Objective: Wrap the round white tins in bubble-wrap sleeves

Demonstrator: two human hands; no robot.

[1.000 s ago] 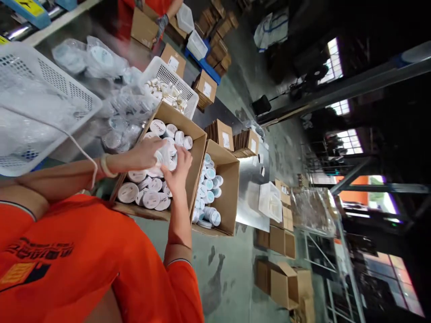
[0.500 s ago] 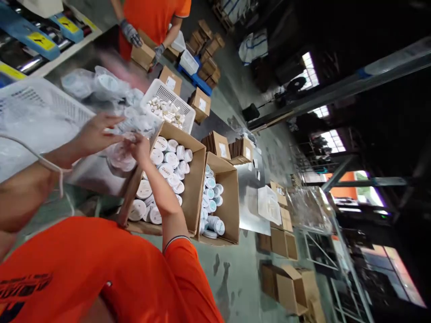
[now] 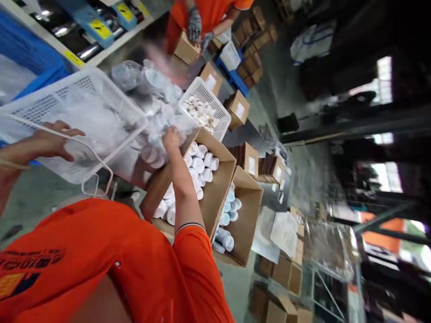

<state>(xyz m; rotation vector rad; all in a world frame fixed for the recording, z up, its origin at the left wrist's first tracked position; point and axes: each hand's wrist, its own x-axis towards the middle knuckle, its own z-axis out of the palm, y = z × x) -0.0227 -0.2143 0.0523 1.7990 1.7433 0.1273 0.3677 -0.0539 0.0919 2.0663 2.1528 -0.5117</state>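
Observation:
My left hand (image 3: 55,140) is over the near side of a white perforated basket (image 3: 116,92), its thumb and fingers apart. Thin clear plastic bags (image 3: 97,123) lie loosely inside that basket, just beyond the fingers. My right hand (image 3: 172,138) reaches down into a pile of plastic-wrapped round pieces (image 3: 158,119) on the table. Its fingertips are blurred against the clear wrapping, so their grip is unclear. Close by my right forearm stands an open cardboard box (image 3: 215,179) of white-lidded round containers (image 3: 198,165).
Beside that box is another open carton (image 3: 247,215) with pale blue-lidded containers (image 3: 232,206). A smaller white basket (image 3: 224,119) holds small white and tan pieces. Across the table, a co-worker's gloved hands (image 3: 195,27) hold a cardboard box (image 3: 186,48). Machinery (image 3: 101,29) stands at upper left.
My hands, close together over the wrapped pile before, have moved apart. The left has gone left over the basket; the right stays at the pile. The view has shifted, bringing more of the basket in.

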